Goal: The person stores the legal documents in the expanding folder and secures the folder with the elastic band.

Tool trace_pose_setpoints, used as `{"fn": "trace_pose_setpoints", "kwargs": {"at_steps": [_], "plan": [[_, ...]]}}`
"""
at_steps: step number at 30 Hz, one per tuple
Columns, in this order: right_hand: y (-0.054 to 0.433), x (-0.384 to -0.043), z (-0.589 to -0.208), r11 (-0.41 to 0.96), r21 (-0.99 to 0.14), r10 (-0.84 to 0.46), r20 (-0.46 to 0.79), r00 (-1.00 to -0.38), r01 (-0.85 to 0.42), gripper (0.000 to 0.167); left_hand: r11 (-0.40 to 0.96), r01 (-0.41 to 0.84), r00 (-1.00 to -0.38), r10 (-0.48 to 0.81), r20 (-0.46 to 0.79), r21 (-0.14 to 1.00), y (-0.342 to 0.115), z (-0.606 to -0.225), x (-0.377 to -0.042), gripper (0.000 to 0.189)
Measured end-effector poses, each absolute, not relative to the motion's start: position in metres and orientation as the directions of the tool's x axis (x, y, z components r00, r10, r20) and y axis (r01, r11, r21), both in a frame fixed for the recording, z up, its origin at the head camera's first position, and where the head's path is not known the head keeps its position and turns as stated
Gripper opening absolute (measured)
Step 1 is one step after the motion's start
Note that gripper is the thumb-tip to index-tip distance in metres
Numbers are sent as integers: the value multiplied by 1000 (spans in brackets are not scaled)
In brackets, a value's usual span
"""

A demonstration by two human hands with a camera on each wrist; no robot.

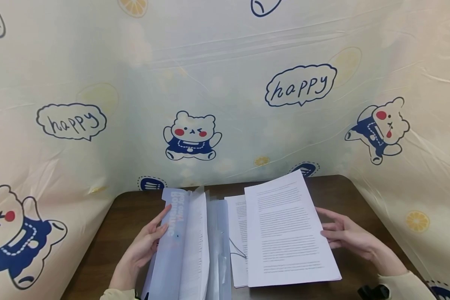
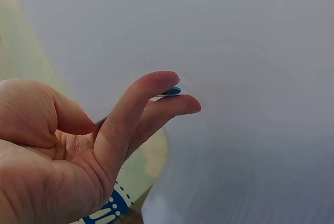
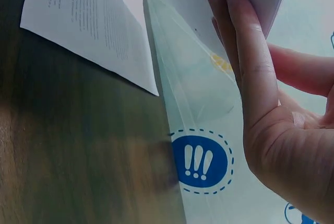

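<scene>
A translucent blue document folder (image 1: 172, 254) stands opened at the table's middle, with white printed sheets (image 1: 195, 246) inside it. My left hand (image 1: 142, 246) holds its left cover by the edge; in the left wrist view the fingers (image 2: 117, 125) lie before a wide pale surface, a small teal bit showing between two fingertips. To the right, a stack of printed paper (image 1: 288, 233) is raised and tilted, and my right hand (image 1: 348, 237) grips its right edge. Fingers and thumb lie on opposite sides of it in the right wrist view. Other printed sheets (image 1: 238, 216) lie partly under the stack.
A thin dark cord loop (image 1: 238, 250) lies between the folder and the stack. The brown wooden table (image 1: 101, 241) ends at a patterned pale curtain (image 1: 228, 83) that encloses the back and both sides.
</scene>
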State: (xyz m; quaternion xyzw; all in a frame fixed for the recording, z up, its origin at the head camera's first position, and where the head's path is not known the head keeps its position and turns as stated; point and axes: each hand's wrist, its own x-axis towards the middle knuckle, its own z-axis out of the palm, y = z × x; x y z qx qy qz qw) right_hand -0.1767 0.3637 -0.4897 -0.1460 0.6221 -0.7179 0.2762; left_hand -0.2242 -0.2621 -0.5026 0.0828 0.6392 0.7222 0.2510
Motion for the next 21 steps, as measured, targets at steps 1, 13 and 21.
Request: {"fn": "trace_pose_setpoints", "kwargs": {"at_steps": [1, 13, 21], "plan": [[363, -176, -490, -77, -973, -582, -132, -802, 217, 71, -57, -255, -860, 469, -200, 965, -262, -502, -224, 74], [344, -175, -485, -109, -973, -623, -93, -776, 204, 71, -109, -254, -847, 506, -166, 961, -263, -505, -225, 72], [324, -175, -479, -133, -967, -663, -76, -745, 217, 73, -164, -259, -832, 539, -133, 952, -264, -508, -225, 71]]}}
